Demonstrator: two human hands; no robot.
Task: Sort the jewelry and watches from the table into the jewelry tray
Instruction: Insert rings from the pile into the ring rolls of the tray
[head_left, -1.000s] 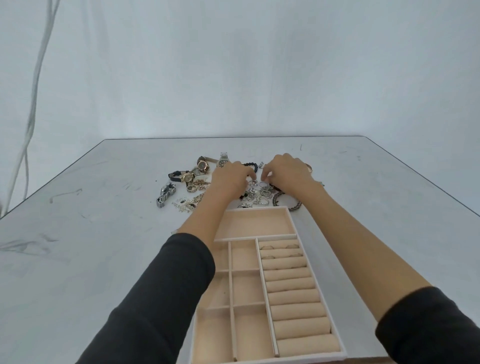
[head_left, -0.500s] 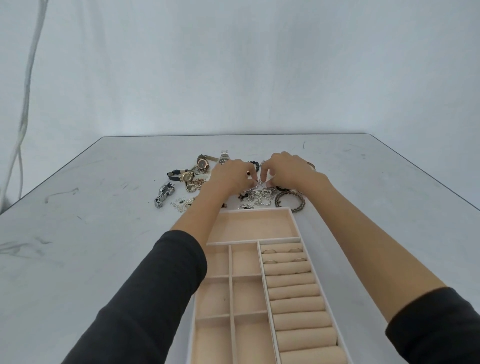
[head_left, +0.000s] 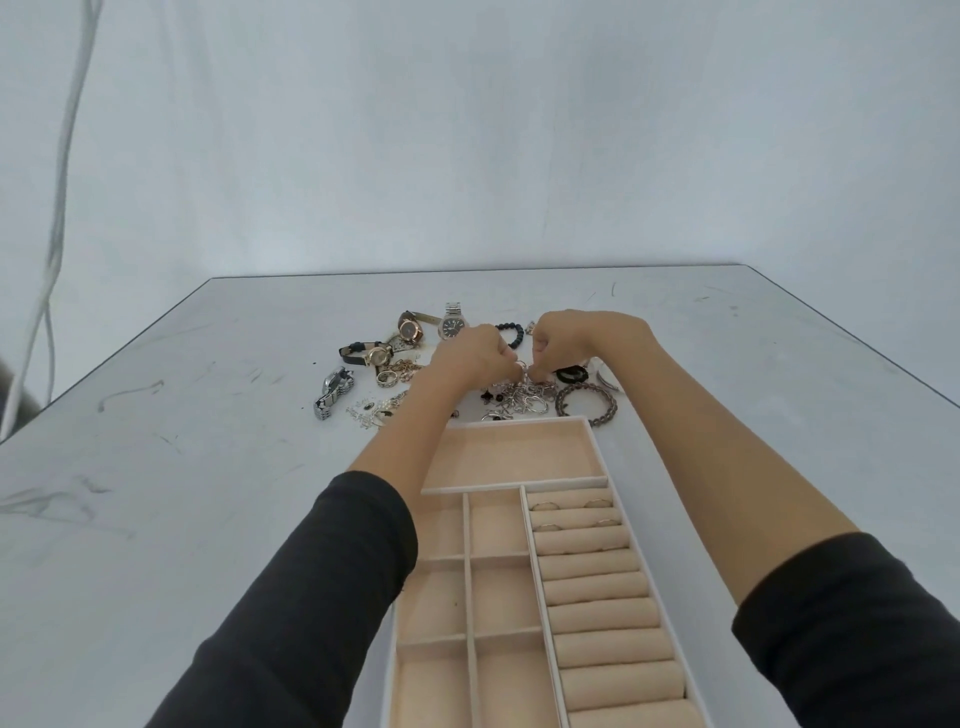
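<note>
1. Little has changed in the last second. Both hands have stayed over the pile, and the left hand (head_left: 475, 358) has edged a touch closer to the right hand (head_left: 579, 340), so the knuckles nearly meet just above centre frame.
2. Both sets of fingers are curled, and their tips pinch the same small silver piece (head_left: 523, 370) from either side. It is too small to tell whether it is a ring or a clasp.
3. That piece sits on top of the tangle (head_left: 524, 402) of silver jewelry directly below the hands. It looks caught up with its neighbours, so the step in hand is probably working it free.
4. A brown bead bracelet (head_left: 602, 420) lies just right of the tangle. The watches (head_left: 451, 326) are scattered to the upper left of the hands on the table (head_left: 208, 467).
5. The tray (head_left: 598, 448) lies straight down-frame from the fingers, with its long axis running from the pile to the bottom edge.
6. Its wide compartment (head_left: 511, 457) is nearest, just below the tangle. The ring rolls (head_left: 597, 587), with a few rings (head_left: 544, 505) already slotted in, fill the lower-right column, on the right hand's side.
</note>
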